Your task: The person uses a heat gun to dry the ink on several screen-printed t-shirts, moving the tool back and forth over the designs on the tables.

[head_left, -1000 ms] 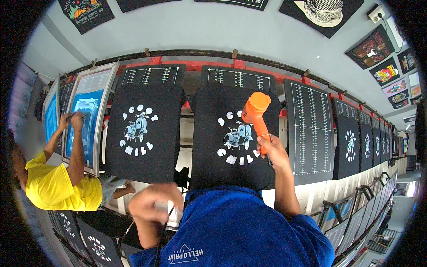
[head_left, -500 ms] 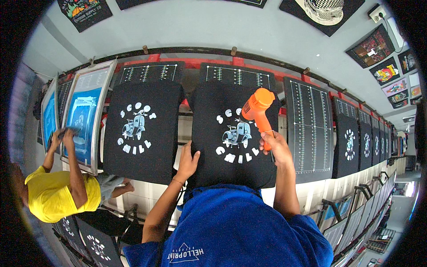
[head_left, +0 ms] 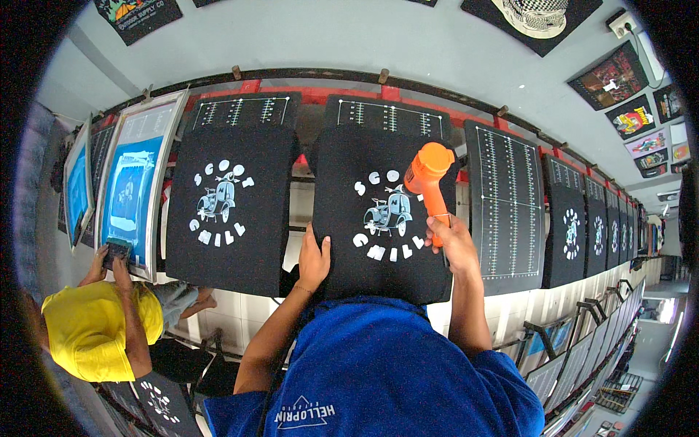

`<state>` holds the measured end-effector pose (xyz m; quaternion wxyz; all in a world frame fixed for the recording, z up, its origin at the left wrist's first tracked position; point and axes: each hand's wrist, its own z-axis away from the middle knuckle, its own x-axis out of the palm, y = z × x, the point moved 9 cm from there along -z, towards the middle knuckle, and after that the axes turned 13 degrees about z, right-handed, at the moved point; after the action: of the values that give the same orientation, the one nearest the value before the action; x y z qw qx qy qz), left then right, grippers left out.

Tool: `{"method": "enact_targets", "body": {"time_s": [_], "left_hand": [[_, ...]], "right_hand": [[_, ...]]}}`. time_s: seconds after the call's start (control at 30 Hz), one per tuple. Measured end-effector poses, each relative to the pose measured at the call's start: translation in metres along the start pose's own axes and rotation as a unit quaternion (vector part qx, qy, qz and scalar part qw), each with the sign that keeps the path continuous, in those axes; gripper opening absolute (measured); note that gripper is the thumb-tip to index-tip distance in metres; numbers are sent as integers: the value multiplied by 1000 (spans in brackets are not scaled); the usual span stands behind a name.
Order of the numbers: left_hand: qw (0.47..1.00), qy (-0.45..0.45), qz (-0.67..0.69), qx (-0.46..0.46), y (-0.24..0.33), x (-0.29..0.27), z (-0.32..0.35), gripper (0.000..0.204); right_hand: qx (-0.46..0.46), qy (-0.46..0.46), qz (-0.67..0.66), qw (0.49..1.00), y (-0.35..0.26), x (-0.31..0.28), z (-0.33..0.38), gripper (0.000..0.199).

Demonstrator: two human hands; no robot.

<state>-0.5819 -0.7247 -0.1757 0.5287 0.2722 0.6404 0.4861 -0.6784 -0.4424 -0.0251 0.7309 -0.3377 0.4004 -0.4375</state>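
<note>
An orange hair dryer [head_left: 431, 191] is gripped by its handle in my right hand [head_left: 458, 245], fingers wrapped round it. Its nozzle points left and down over the printed scooter picture [head_left: 388, 216] and hides part of the white lettering. The print is on a black T-shirt [head_left: 338, 175] stretched flat over a board. At the shirt's lower left edge rests my left hand [head_left: 314, 260], thumb and fingers apart, holding nothing.
To the left lies another printed black shirt [head_left: 191, 251]. Beyond it a co-worker in yellow [head_left: 95, 328] holds a squeegee [head_left: 116, 252] at a blue printing screen [head_left: 131, 193]. A bare marked board [head_left: 506, 211] stands right of mine, then more printed shirts [head_left: 570, 237]. Racks [head_left: 561, 379] stand behind me.
The dryer's nozzle has shifted slightly right and down over the print. My left hand stays at the shirt's edge. The co-worker's squeegee has come down to the screen's near end.
</note>
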Motion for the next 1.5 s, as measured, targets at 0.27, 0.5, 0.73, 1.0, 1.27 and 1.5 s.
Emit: {"method": "enact_targets", "body": {"time_s": [0.27,0.5,0.73,1.0,1.27,1.5], "left_hand": [[1000,3,-9,-22,-8,1,0,59],[999,-2,-4,-33,-9,2,0,62],[999,-5,-14,-40,-9,2,0,62],[998,-13,-14,-56,-12,3,-1,63],[998,-11,-1,-60,-23,6,-1,63],[999,-6,-5,-43,-17,4,-1,60]], "right_hand": [[15,-14,-9,1000,8,-2,11,26],[16,-17,-6,1000,5,-5,13,25],[37,-26,-8,999,10,-7,17,24],[36,-18,13,999,12,-2,31,26],[45,-37,15,998,20,0,40,25],[57,-69,40,995,20,6,51,29]]}}
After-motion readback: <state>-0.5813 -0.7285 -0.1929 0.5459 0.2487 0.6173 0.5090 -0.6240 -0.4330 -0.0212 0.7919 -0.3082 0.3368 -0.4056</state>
